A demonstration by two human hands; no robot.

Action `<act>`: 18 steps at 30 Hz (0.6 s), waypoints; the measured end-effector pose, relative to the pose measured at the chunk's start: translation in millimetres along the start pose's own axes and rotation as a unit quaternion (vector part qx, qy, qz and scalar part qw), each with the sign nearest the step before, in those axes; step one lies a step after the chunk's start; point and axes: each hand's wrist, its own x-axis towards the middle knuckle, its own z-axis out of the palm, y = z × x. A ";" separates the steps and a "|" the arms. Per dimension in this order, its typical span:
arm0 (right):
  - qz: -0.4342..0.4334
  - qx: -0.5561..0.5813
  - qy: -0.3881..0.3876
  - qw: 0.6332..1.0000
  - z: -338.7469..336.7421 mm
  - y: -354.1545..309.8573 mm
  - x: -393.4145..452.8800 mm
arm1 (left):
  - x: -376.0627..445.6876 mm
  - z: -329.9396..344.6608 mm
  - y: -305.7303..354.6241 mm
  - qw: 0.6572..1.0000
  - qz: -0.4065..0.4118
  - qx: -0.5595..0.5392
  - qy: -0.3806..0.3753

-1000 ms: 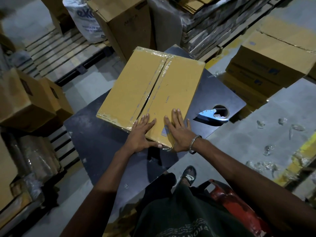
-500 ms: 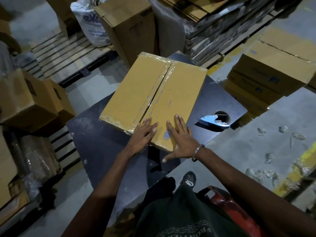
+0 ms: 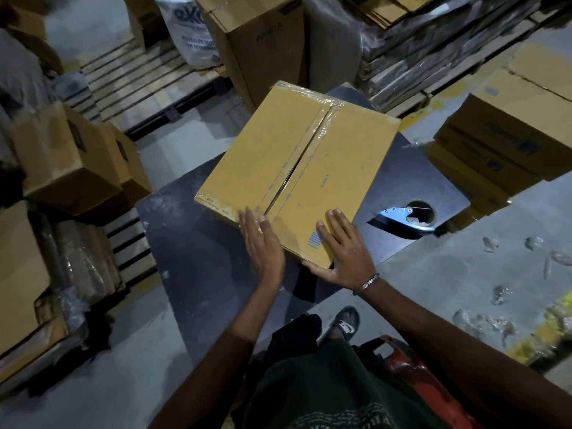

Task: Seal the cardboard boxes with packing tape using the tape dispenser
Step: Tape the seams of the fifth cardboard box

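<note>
Taped cardboard box (image 3: 297, 168) with barcode label (image 3: 315, 240), left hand (image 3: 263, 246) and right hand (image 3: 346, 252) flat, grip relaxed, sack (image 3: 192, 32) lettering unreadable

1. I'm looking down into a warehouse packing area, with a bare grey concrete floor (image 3: 464, 274)
2. I see wooden pallets (image 3: 139, 78) on the floor, and stacks of brown cartons (image 3: 507, 134) all around
3. Flattened cardboard wrapped in plastic film (image 3: 433, 41) is piled at the back, beside a printed woven sack (image 3: 188, 29)
4. A yellow painted floor line (image 3: 554, 323) runs at the right edge
</note>
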 end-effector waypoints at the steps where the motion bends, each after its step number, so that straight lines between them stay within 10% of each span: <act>1: -0.011 -0.010 -0.002 1.000 2.3 0.6 -1.0 | -8.6 6.7 -0.7 0.999 -0.021 -0.007 0.023; 18: -0.079 0.015 -0.127 0.989 -23.9 19.3 -1.6 | -35.5 86.1 33.5 0.873 -0.353 -0.279 0.190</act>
